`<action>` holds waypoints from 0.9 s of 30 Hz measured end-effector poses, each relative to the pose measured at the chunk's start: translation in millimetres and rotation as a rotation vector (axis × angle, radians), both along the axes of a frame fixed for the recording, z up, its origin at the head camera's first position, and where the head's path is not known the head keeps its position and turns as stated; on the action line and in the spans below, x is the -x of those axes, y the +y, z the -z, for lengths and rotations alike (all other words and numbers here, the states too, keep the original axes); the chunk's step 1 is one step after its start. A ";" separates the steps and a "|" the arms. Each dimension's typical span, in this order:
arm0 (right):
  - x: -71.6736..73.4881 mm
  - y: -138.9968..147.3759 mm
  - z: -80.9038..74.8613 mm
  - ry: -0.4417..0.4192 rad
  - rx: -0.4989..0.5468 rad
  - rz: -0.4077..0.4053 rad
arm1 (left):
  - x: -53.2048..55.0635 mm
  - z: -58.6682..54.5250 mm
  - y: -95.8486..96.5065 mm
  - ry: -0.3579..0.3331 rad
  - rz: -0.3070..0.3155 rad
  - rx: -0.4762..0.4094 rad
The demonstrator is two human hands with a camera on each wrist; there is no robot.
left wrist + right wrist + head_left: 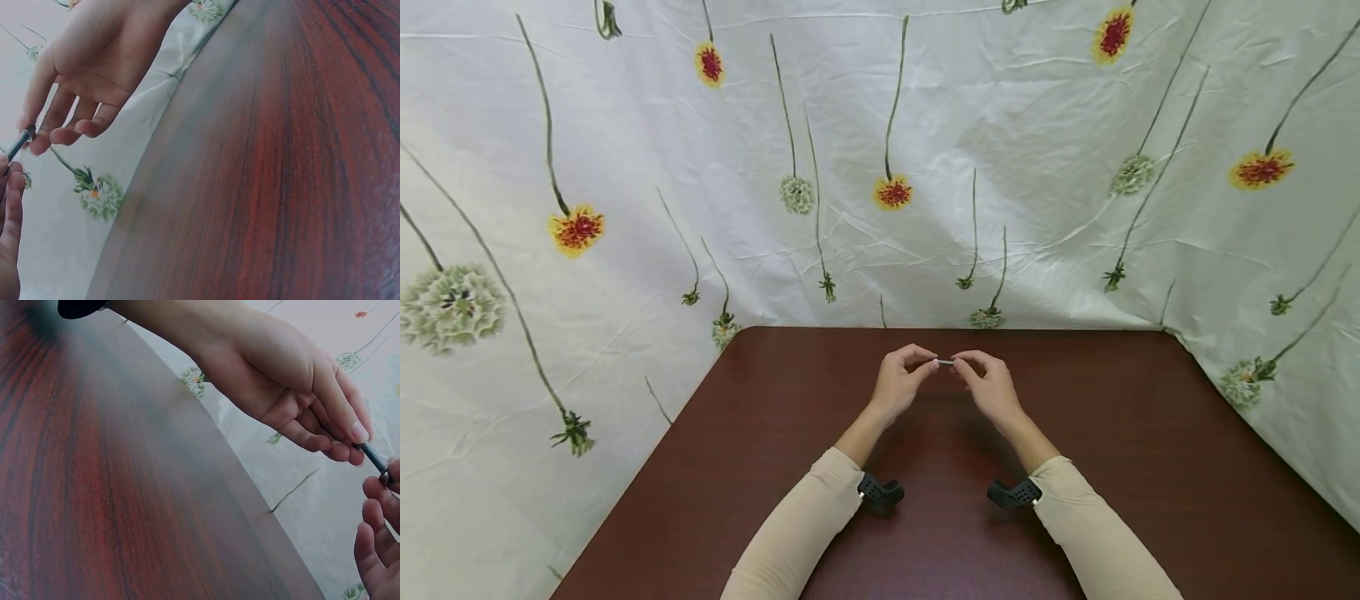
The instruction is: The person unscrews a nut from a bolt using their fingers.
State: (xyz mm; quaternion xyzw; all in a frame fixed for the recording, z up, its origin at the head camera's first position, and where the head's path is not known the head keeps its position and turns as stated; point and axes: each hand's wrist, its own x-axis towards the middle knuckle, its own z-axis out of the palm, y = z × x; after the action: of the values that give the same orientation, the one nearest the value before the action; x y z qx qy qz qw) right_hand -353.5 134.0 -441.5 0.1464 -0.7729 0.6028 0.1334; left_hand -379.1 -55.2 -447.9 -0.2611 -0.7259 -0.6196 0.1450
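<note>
A short threaded metal bolt (946,362) spans the gap between both hands, held level above the far part of the table. My left hand (897,383) pinches its left end between thumb and fingertips. At that end sits a wider metal piece (385,479); I cannot tell whether it is the bolt's head or a nut. The opposite end is pinched by the thumb and forefinger of my right hand (991,390). The right hand's other fingers curl loosely below, as the right wrist view shows. Fingertips hide both ends of the bolt in part.
A dark red-brown wooden table (925,517) lies under the arms. Behind it and along its sides hangs a white cloth (850,108) printed with flowers. Dark bands (880,492) are worn on both wrists, at the ends of beige sleeves (797,525).
</note>
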 end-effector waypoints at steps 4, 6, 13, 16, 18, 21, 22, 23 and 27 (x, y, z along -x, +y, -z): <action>0.5 0.9 -0.8 0.009 -0.010 -0.029 | 0.6 -0.2 0.5 0.000 0.000 -0.003; 1.4 0.5 -0.7 0.004 -0.002 -0.035 | 0.9 0.0 0.6 0.003 -0.001 -0.010; 2.4 -0.4 -0.1 -0.013 -0.011 0.015 | 2.1 1.4 0.9 0.003 -0.001 -0.017; 1.2 0.0 0.6 -0.009 -0.005 -0.005 | 2.1 1.7 1.7 0.000 -0.006 -0.005; 0.1 0.2 0.5 -0.014 0.001 -0.018 | 0.6 0.4 2.1 -0.005 -0.008 0.001; -0.5 0.3 0.0 -0.020 0.017 -0.021 | -8.9 -9.8 2.1 -0.006 -0.003 0.007; -0.3 0.6 0.1 -0.017 0.018 -0.021 | -13.0 -14.1 1.9 -0.006 0.000 0.007; 0.0 1.0 0.4 -0.010 0.013 -0.019 | -17.2 -18.0 1.8 0.000 0.002 0.004; -5.6 0.7 -7.4 0.002 0.003 -0.031 | -23.0 -23.3 1.2 0.008 0.011 -0.009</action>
State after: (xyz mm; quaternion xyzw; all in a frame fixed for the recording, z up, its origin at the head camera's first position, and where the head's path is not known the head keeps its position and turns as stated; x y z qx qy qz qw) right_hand -347.9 134.6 -434.0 0.1590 -0.7695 0.6058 0.1250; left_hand -356.0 -54.0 -424.7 -0.2666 -0.7210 -0.6227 0.1458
